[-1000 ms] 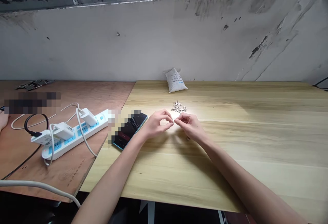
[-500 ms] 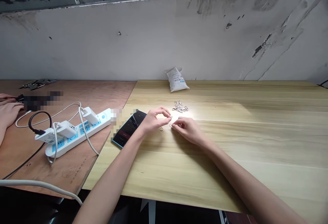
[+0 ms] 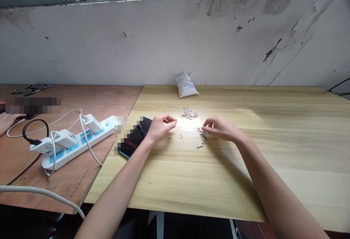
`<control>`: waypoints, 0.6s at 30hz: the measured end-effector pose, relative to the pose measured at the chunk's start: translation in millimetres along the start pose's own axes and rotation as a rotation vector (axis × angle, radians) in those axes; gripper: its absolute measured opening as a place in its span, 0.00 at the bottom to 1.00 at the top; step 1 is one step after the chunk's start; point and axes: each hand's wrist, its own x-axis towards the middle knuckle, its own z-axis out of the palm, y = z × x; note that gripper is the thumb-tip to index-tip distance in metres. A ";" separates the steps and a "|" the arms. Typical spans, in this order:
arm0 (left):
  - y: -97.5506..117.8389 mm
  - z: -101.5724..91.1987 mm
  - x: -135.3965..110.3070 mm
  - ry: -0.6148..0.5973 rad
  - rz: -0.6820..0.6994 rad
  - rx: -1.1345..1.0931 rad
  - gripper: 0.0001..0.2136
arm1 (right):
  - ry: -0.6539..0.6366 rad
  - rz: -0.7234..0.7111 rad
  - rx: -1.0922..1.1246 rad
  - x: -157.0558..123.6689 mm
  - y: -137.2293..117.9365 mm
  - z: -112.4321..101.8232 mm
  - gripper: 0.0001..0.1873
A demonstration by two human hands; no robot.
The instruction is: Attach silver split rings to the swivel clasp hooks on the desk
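Note:
My left hand (image 3: 161, 126) rests on the light wooden table (image 3: 246, 166), thumb and forefinger pinched on a small metal ring. Two loose rings (image 3: 175, 136) lie on the table just right of it. My right hand (image 3: 222, 128) has its fingertips down on a small metal clasp (image 3: 199, 130); two more clasps (image 3: 201, 142) lie just below it. A pile of several clasps and rings (image 3: 189, 113) sits further back between the hands.
A phone (image 3: 135, 137) lies left of my left hand. A small white bag (image 3: 185, 84) leans by the wall. On the brown board at left, a power strip (image 3: 76, 140) with chargers and cables; another person's hand (image 3: 7, 120) at the far left edge.
My hands have parted. The right hand put a ring down, then moved right onto a clasp. The left hand stayed near the phone, still pinching.

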 end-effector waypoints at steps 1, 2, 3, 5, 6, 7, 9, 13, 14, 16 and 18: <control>-0.9 0.5 0.1 0.005 -0.021 0.033 0.07 | -0.026 0.005 -0.009 -1.3 -0.4 -0.5 0.13; -1.7 1.2 -0.2 0.011 -0.043 0.077 0.07 | -0.038 0.009 -0.019 -2.3 -2.0 0.3 0.13; -2.6 2.0 -0.7 0.015 -0.058 0.131 0.06 | -0.038 0.010 -0.029 -3.0 -4.3 2.2 0.11; -4.5 3.6 -2.2 0.006 -0.046 0.244 0.06 | -0.021 -0.003 -0.064 -3.0 -10.3 7.3 0.07; -5.7 4.3 -2.9 -0.013 -0.020 0.290 0.05 | -0.014 -0.008 -0.089 -2.6 -13.4 10.0 0.05; -7.0 4.7 -3.6 -0.040 0.009 0.327 0.06 | -0.010 -0.007 -0.115 -2.1 -16.4 12.3 0.04; -9.7 4.7 -4.4 -0.104 0.054 0.381 0.06 | -0.028 0.010 -0.145 -0.9 -21.8 15.5 0.04; -12.7 0.3 -3.3 -0.177 0.049 0.428 0.07 | -0.130 0.038 -0.060 0.2 -28.8 16.3 0.02; -12.9 -1.6 -2.6 -0.183 0.040 0.423 0.07 | -0.152 0.039 -0.032 0.1 -29.7 15.9 0.02; -13.5 -5.6 -1.1 -0.184 0.029 0.406 0.07 | -0.175 0.040 0.006 -0.3 -30.7 15.3 0.02; -14.4 -9.6 0.0 -0.184 0.037 0.395 0.08 | -0.178 0.036 0.016 -1.0 -30.6 15.1 0.03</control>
